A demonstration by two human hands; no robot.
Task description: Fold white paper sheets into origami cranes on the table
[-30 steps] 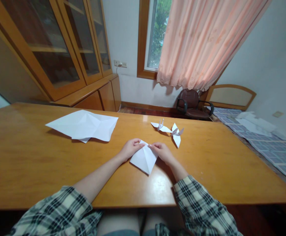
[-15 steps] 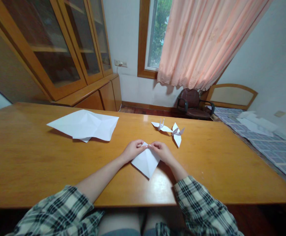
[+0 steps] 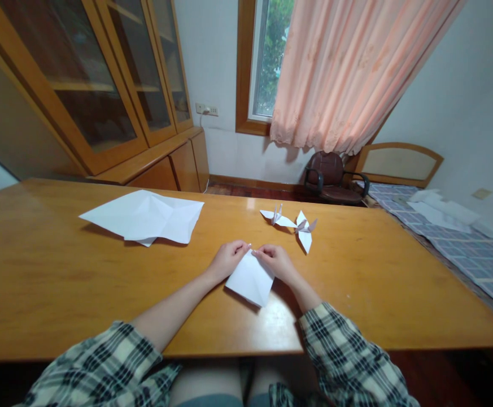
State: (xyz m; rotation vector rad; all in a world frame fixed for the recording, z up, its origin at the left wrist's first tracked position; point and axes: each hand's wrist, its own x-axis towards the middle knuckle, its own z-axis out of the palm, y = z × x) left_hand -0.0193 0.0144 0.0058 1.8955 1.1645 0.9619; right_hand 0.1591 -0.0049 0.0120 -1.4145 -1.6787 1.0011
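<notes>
A square of folded white paper [image 3: 252, 281] is tilted over the wooden table in front of me, its far corner between my two hands. My left hand [image 3: 228, 260] pinches the paper's upper left edge near that corner. On the other side, my right hand [image 3: 276, 262] grips the upper right edge with thumb and fingers closed. Both sets of fingertips nearly meet at the far tip. Beyond my right hand sit two white paper cranes, one with wings spread sideways [image 3: 278, 217] and another turned toward me [image 3: 304, 232].
Creased white paper sheets [image 3: 144, 217] lie at the back left of the wooden table [image 3: 81, 294]. A glass-door cabinet [image 3: 97, 85] stands at the left. Past the far edge are an office chair [image 3: 330, 176] and a bed [image 3: 436, 237].
The folded paper has turned slightly, its near corner shifting to the right. My left fingertips have moved a little away from the right ones at the far corner.
</notes>
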